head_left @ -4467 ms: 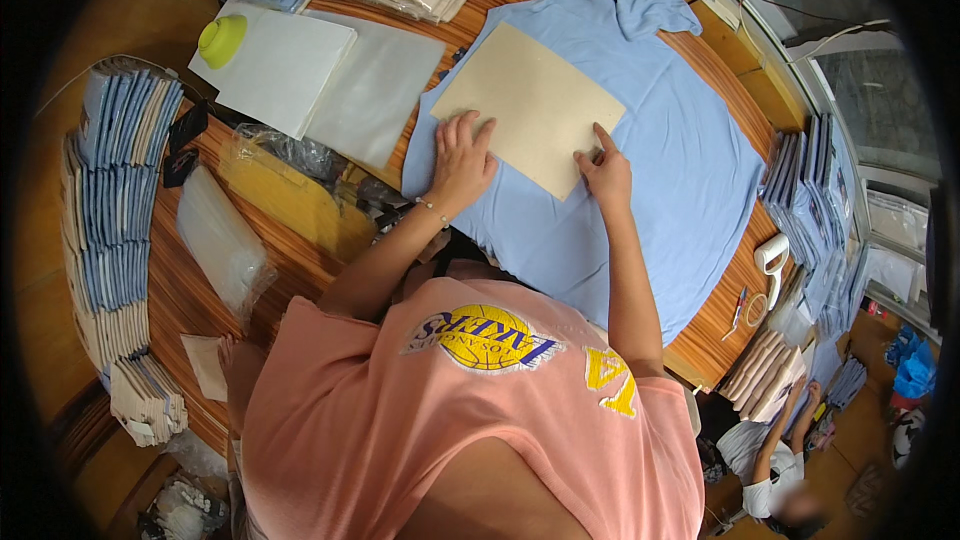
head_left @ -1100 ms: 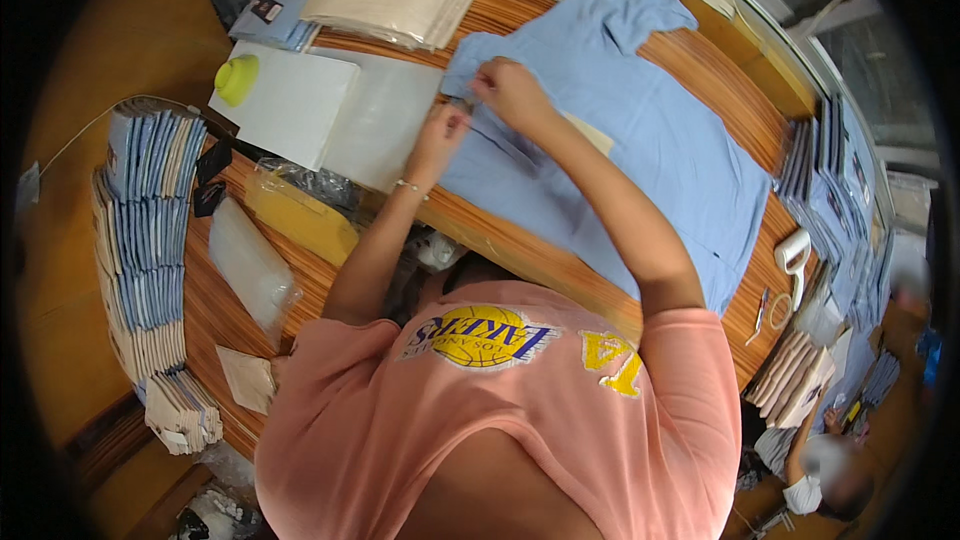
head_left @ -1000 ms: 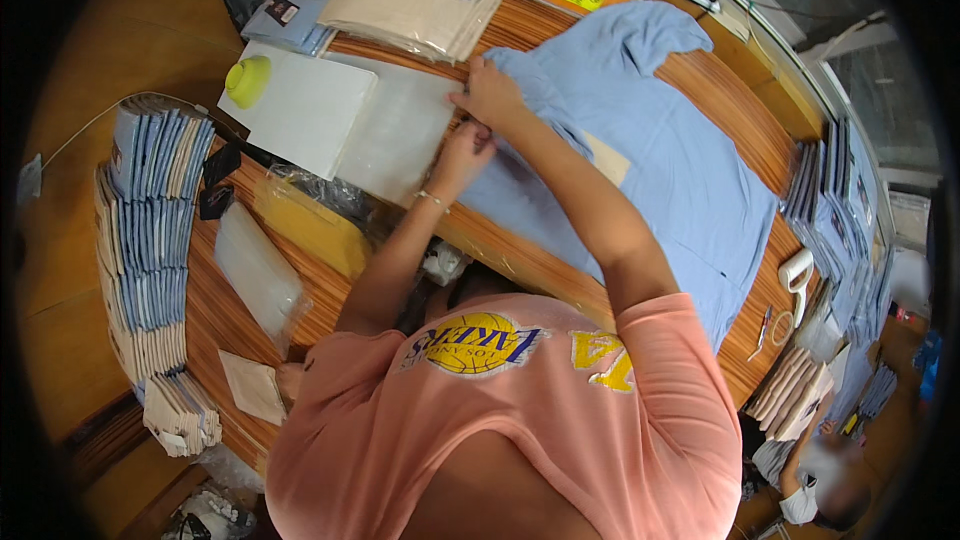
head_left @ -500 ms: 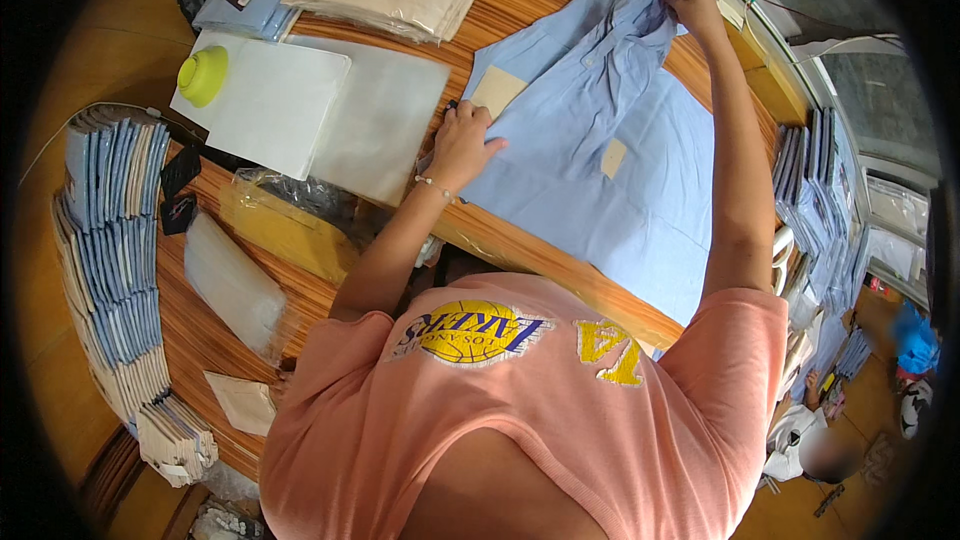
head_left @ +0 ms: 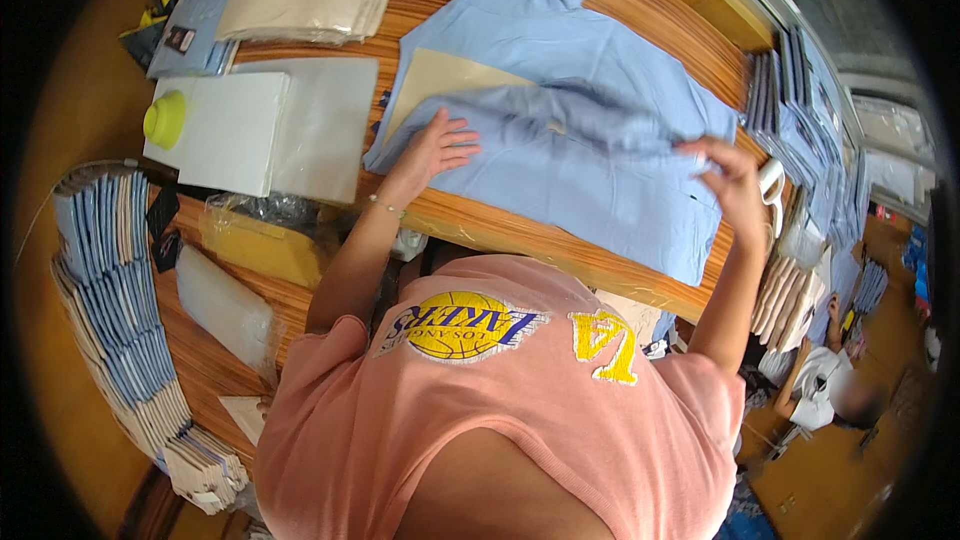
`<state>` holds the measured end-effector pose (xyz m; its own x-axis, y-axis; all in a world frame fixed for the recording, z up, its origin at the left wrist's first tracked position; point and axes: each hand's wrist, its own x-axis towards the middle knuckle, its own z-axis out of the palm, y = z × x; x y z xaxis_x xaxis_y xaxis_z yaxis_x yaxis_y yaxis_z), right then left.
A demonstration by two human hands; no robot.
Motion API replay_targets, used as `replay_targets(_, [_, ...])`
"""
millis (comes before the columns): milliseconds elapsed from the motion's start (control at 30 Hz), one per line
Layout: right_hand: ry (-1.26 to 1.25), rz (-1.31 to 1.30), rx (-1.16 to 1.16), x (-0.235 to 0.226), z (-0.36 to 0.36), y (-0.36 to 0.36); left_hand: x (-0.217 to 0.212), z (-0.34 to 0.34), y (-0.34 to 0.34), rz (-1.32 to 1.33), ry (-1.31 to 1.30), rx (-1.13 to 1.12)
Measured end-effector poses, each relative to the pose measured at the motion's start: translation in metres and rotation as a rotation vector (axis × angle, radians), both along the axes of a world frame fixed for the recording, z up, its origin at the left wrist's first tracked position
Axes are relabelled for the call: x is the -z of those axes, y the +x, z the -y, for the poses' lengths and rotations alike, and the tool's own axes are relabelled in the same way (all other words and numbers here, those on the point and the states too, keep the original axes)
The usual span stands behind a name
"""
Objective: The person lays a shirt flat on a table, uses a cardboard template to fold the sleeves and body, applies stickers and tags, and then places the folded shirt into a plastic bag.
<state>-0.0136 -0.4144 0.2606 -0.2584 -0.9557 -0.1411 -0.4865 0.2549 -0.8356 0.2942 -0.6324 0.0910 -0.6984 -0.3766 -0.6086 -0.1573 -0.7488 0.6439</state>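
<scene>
- Head view: a light blue shirt (head_left: pixel 600 140) is seen spread across the wooden table (head_left: pixel 520 240), with a tan cardboard sheet (head_left: pixel 440 75) lying on it and partly covered by a folded-over band of the cloth.
- That folded band, seemingly a sleeve, runs with its long axis from left to right, from near the left hand (head_left: pixel 435 145) across to the right hand (head_left: pixel 730 175).
- The left hand is laid flat, fingers spread, pressing the cloth down at the lower left edge of the cardboard; nothing is clasped by it.
- The right hand is closed on the far end of the folded band, at the right edge of the shirt, the cloth being pinched between fingers and thumb.
- The free end of the band is thus nearer the right hand, while the cardboard is pinned on the left-hand side.
- How much of the cardboard is covered cannot be told, since its right part is hidden under cloth.
- The right fingertips are blurred, so the exact pinch is hard to make out.
- White sheets (head_left: pixel 260 125) and stacks of folded shirts (head_left: pixel 110 290) are seen to the left.
</scene>
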Motion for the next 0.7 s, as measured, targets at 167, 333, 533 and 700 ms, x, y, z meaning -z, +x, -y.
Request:
replay_targets(167, [0.136, 0.275, 0.307, 0.096, -0.107, 0.011, 0.015, -0.007, 0.005, -0.060, 0.062, -0.147])
replay_targets(333, [0.093, 0.418, 0.439, 0.125, -0.131, 0.021, 0.025, -0.011, 0.030, -0.006, 0.130, -0.384])
replay_targets(533, [0.192, 0.074, 0.446, 0.144, -0.131, 0.016, -0.003, -0.032, 0.047, 0.106, 0.080, -0.789])
replay_targets(700, [-0.001, -0.394, 0.516, 0.145, -0.104, -0.122, -0.059, -0.013, -0.043, 0.201, -1.047, -0.582])
